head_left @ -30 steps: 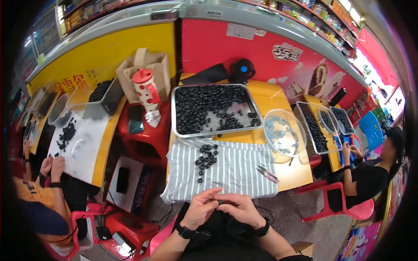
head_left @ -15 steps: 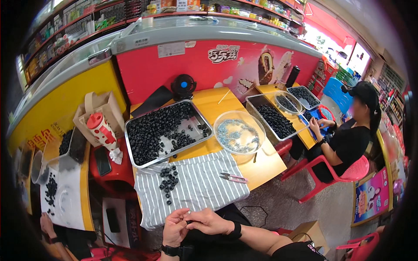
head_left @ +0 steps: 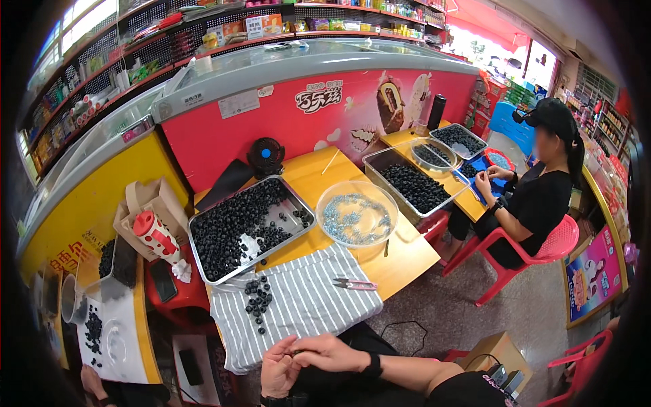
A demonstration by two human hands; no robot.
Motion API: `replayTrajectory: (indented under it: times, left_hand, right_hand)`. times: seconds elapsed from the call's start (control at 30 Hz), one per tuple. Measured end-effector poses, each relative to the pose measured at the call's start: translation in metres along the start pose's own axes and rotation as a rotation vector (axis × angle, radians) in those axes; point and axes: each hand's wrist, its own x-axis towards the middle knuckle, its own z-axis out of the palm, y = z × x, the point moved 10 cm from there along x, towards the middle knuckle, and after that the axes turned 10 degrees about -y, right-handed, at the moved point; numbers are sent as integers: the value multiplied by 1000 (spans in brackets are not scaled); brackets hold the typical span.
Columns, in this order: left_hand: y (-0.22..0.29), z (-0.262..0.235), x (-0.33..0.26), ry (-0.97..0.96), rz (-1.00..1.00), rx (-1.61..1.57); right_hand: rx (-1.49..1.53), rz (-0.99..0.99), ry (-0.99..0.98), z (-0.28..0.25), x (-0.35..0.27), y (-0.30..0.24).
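Just off the near edge of a grey-and-white striped cloth (head_left: 298,305), my left hand (head_left: 278,367) and my right hand (head_left: 328,353) meet, fingers pinched together. Whatever they hold between the fingertips is too small and covered to name. A loose cluster of small black ring-like pieces (head_left: 258,303) lies on the cloth. Thread snips (head_left: 354,284) with a pink handle rest near its right edge. Beyond the cloth, a metal tray (head_left: 215,277) holds a heap of the same black pieces. Right of it, a round clear dish (head_left: 390,227) contains small silvery-blue bits.
A co-worker (head_left: 536,183) sits at the right on a red chair (head_left: 536,251), beside another tray (head_left: 380,166) of black pieces. On a red stool at left are a phone (head_left: 163,281) and a spotted cup (head_left: 159,234). A small fan (head_left: 265,157) stands behind the tray.
The view has shifted slightly. My hands stay together below the cloth, fingers still pinched, with the left hand turned a little. The black pieces and the snips lie as before.
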Motion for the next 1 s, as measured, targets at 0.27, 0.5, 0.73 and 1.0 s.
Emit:
replayTrajectory:
  times: [0.27, 0.5, 0.73, 1.0]
  left_hand:
    - [6, -7, 4, -98, 16, 113]
    - [-1, -2, 11, -90, -46, 66]
    - [2, -13, -6, -47, 0, 95]
    - [-2, -15, -8, -46, -41, 117]
  right_hand:
    - [-505, -48, 793, -250, -42, -82]
    - [-990, 118, 865, -327, -56, -103]
    - [-544, 100, -99, -60, 46, -20]
    - [-986, 33, -366, 43, 113, 22]
